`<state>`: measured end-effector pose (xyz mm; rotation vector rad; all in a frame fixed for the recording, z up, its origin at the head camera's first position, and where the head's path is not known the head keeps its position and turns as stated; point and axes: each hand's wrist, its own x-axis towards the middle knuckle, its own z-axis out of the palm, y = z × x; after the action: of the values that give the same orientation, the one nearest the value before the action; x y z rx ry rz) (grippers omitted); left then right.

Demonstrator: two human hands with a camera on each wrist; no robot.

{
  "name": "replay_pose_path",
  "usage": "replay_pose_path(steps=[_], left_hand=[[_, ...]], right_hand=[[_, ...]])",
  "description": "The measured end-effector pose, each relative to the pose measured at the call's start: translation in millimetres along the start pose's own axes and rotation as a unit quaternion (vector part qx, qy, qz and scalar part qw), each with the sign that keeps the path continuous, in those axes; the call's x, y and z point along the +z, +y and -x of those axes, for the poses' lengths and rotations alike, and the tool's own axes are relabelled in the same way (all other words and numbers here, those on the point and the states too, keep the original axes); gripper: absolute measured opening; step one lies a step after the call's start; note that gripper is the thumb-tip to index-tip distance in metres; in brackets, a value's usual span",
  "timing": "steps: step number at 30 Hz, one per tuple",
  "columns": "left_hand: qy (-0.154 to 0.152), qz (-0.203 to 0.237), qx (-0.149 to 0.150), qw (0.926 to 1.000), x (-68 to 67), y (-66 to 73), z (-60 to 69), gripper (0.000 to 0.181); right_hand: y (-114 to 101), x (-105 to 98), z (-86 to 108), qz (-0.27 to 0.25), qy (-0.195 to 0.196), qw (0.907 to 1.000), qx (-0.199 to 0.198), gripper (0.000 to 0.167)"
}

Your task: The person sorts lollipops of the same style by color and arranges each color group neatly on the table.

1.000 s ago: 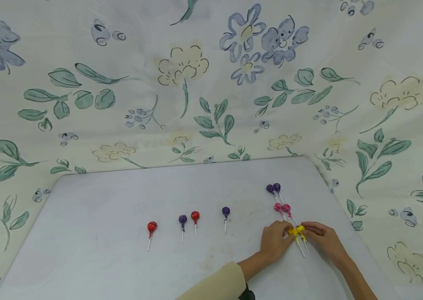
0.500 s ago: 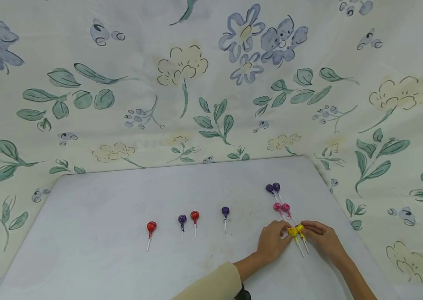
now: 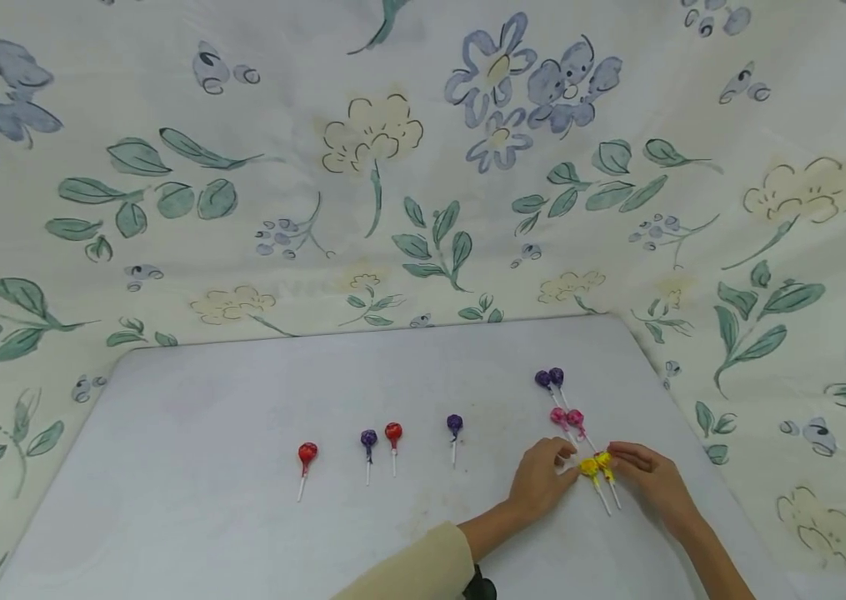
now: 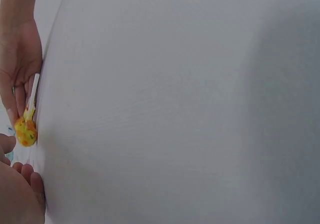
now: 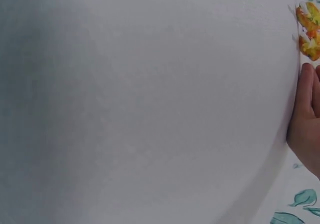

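Two yellow lollipops, a left one (image 3: 588, 468) and a right one (image 3: 604, 462), lie side by side on the table with white sticks toward me. My left hand (image 3: 540, 482) is just left of them, thumb tip close to the left candy and fingers loosely bent around nothing. On the other side, my right hand (image 3: 655, 482) has fairly straight fingers at the right candy; whether they touch it is hard to tell. The right wrist view shows this hand (image 5: 306, 111) beside both yellow candies. Beyond them lie two pink lollipops (image 3: 576, 417) and two purple lollipops (image 3: 557, 377).
Further left on the white table (image 3: 205, 417) lie a purple lollipop (image 3: 455, 423), a red lollipop (image 3: 393, 432), another purple lollipop (image 3: 368, 438) and another red lollipop (image 3: 307, 452). Floral cloth (image 3: 280, 167) hangs behind and beside the table.
My left hand has drawn slightly left, away from the left yellow lollipop. The right hand and the lollipops have stayed about where they were; the head view has shifted a little.
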<state>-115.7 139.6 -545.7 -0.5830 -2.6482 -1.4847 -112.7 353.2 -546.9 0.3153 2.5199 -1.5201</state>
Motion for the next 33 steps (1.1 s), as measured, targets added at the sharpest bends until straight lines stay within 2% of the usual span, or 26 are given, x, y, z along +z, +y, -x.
replay_pose_path(steps=[5, 9, 12, 14, 17, 20, 22, 28, 33], left_hand=[[0.002, 0.030, 0.008, 0.9995, -9.6, -2.0, -1.6, 0.020], [0.004, 0.072, 0.022, 0.9971, -24.2, -2.7, -4.0, 0.021], [0.003, 0.093, 0.042, 0.9948, -36.4, -1.4, -5.9, 0.022], [0.000, 0.101, 0.052, 0.9935, -44.3, -0.5, -6.8, 0.022], [-0.002, 0.106, 0.054, 0.9929, -56.9, 0.4, -7.9, 0.022], [-0.004, 0.111, 0.045, 0.9929, -70.7, -1.2, -8.6, 0.022], [-0.003, 0.108, 0.041, 0.9933, -80.3, -3.3, -8.4, 0.022], [-0.006, 0.102, 0.056, 0.9932, -109.6, -14.1, -2.8, 0.024], [-0.001, 0.095, 0.056, 0.9939, -135.5, -28.1, 4.6, 0.025]], right_hand=[[0.0, -0.3, 1.5, -0.016, 0.020, 0.9995, 0.016, 0.061], [3.2, -2.9, -1.2, -0.030, 0.031, 0.9985, 0.034, 0.067], [3.4, -6.9, -1.7, -0.044, 0.051, 0.9973, 0.028, 0.066], [0.2, -9.3, -0.5, -0.064, 0.063, 0.9960, 0.007, 0.063], [-9.5, -10.5, 0.8, -0.081, 0.072, 0.9929, -0.049, 0.059], [-23.8, -8.0, -0.2, -0.080, 0.062, 0.9894, -0.105, 0.053], [-34.6, -4.9, -0.7, -0.069, 0.053, 0.9879, -0.128, 0.049], [-63.8, 7.1, -0.5, -0.029, 0.034, 0.9876, -0.150, 0.041], [-80.9, 21.5, -2.5, -0.030, 0.006, 0.9857, -0.166, 0.035]])
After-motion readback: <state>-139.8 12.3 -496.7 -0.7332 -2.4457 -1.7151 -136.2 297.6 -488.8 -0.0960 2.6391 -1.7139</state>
